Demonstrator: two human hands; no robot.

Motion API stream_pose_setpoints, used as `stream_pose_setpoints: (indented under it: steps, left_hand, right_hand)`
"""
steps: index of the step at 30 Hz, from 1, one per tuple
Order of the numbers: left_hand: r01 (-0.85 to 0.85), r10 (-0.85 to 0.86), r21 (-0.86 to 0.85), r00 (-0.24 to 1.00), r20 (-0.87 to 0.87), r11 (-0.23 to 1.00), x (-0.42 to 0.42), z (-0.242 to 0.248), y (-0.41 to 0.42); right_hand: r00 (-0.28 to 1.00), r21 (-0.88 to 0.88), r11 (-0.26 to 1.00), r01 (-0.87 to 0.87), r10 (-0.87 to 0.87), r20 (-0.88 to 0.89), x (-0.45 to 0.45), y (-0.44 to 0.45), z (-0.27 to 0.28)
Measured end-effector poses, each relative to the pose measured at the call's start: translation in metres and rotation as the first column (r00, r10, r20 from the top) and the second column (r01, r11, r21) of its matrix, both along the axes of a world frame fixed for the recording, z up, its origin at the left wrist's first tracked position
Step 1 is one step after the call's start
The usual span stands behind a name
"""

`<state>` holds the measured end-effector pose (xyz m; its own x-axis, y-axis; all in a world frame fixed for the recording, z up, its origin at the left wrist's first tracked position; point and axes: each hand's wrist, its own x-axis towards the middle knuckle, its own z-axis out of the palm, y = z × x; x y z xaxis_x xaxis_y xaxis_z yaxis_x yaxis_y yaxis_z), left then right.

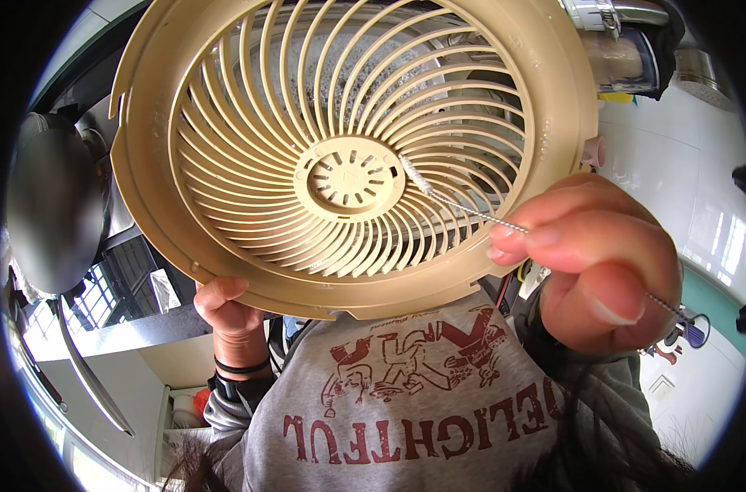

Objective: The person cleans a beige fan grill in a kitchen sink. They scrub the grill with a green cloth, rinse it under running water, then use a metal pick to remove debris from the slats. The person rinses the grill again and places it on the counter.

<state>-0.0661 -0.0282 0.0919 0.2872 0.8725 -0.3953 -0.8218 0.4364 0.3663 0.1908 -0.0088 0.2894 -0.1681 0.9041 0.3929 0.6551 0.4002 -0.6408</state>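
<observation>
A round beige plastic fan grille (351,298) with curved radial slats and a slotted oval-looking hub is held up, tilted, before my chest. My left hand (228,301) grips its lower left rim, most of the fingers hidden behind it. Between the thumb and fingers of my right hand (594,258) is a thin twisted-wire brush (471,211) with a looped end. Its white bristle tip lies against the slats just right of the hub. Wet drops cling to the rim.
Through the slats, foamy water (385,58) shows in a basin behind the grille. A clear container (625,58), a metal pot (702,77) and a pink cup (593,152) stand at the right. A blurred dark rounded object (53,203) hangs at left, near a glossy black surface (127,270).
</observation>
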Motion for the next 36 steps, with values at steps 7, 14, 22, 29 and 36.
stream_pose_setpoints:
  steps: [7, 14, 22, 29, 36]
  left_hand:
    - [-0.001, 0.001, -0.016, 1.0, -0.006, 1.0, 0.0, 0.0, -0.001]
    - [-0.002, 0.002, 0.008, 1.0, 0.012, 1.0, -0.001, -0.003, -0.001]
    - [-0.013, 0.004, -0.068, 0.992, -0.125, 0.998, 0.005, 0.011, 0.0]
    - [-0.002, -0.004, -0.053, 0.992, -0.127, 0.999, 0.011, 0.021, 0.003]
    - [0.004, -0.009, -0.051, 0.994, -0.111, 0.999, 0.011, 0.02, 0.002]
  right_hand:
    - [0.995, -0.03, 0.998, 0.051, -0.048, 0.092, -0.005, -0.002, -0.001]
    - [0.999, -0.001, 0.999, -0.053, 0.053, 0.0, 0.0, 0.001, 0.0]
    - [0.999, 0.0, 0.999, 0.033, -0.033, -0.018, -0.002, 0.004, -0.017]
    - [0.991, -0.039, 0.999, -0.02, 0.025, 0.129, 0.003, 0.016, -0.027]
    - [0.996, -0.149, 0.987, 0.061, -0.051, 0.071, -0.003, 0.007, -0.018]
